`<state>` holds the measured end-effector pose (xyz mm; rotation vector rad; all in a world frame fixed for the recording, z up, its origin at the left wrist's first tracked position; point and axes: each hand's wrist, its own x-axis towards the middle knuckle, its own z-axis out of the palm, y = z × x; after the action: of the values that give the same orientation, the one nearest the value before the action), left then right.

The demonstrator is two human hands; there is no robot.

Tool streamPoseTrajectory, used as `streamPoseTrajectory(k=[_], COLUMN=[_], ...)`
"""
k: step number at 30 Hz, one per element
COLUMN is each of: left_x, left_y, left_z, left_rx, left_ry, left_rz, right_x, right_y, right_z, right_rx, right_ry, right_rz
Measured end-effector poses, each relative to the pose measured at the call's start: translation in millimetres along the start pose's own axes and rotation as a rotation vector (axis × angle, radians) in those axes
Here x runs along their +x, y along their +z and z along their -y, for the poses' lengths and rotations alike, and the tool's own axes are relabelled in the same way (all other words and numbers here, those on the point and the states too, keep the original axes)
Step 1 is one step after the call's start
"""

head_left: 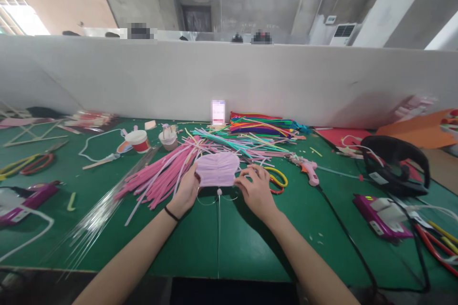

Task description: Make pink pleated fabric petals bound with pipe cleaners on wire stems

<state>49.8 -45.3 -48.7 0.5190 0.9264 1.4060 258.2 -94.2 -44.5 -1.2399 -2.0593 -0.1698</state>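
Observation:
Between my two hands is a lilac piece made of pipe cleaners laid side by side (217,169), held up over the table. Closed on its left edge is my left hand (186,190), with a dark band round the wrist. My right hand (255,188) pinches the lower right corner with thumb and fingers. Below the piece hangs a small lilac knob (219,192), from which a thin pale wire (219,233) runs down and clear loops spread to both sides. Pink pipe cleaners (157,174) lie in a bundle beside my left hand.
Behind lie mixed-colour pipe cleaners (265,126) and a propped phone (218,112). A pink glue gun (311,171) and yellow-red scissors (277,178) are at right, near a purple power strip (382,217). At left are clear sticks (103,212) and a paper cup (139,141).

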Motion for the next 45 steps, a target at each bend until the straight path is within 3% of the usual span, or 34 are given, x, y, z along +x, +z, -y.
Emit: streamPoseTrajectory(k=[7, 13, 16, 21, 24, 27, 32, 35, 38, 41, 45], left_x=[-3, -3, -2, -2, -1, 1, 4, 4, 4, 2, -4], left_y=[3.0, 0.7, -1.2, -1.4, -2.3, -4.2, -6.2, -7.4, -8.8, -7.5, 0.5], left_z=[-3, -17, -22, -20, -19, -19, -19, -18, -16, -15, -14], left_rx=[0.023, -0.015, -0.065, -0.095, -0.111, -0.126, -0.125, -0.096, -0.046, -0.01, 0.009], left_ry=[-0.015, 0.106, 0.177, 0.176, 0.168, 0.157, 0.131, 0.089, 0.057, 0.033, 0.003], left_rz=[0.041, -0.143, -0.204, -0.195, -0.197, -0.228, -0.257, -0.261, -0.266, -0.19, -0.073], right_x=[0, 6, 9, 3, 1, 4, 11, 13, 15, 16, 15], right_y=[-9, -9, 2, 15, 12, 4, -11, -16, -16, -15, -9], right_z=[-5, -25, -33, -31, -31, -34, -43, -47, -46, -41, -27], right_rx=[0.007, -0.018, -0.036, -0.174, -0.235, -0.209, 0.045, 0.279, 0.626, 0.92, 0.988], right_ry=[-0.019, 0.361, 0.396, 0.393, 0.366, 0.345, 0.471, 0.51, 0.621, 0.699, 0.571], right_rz=[-0.05, -0.285, -0.163, 0.093, 0.115, 0.035, -0.23, -0.323, -0.302, -0.272, -0.197])
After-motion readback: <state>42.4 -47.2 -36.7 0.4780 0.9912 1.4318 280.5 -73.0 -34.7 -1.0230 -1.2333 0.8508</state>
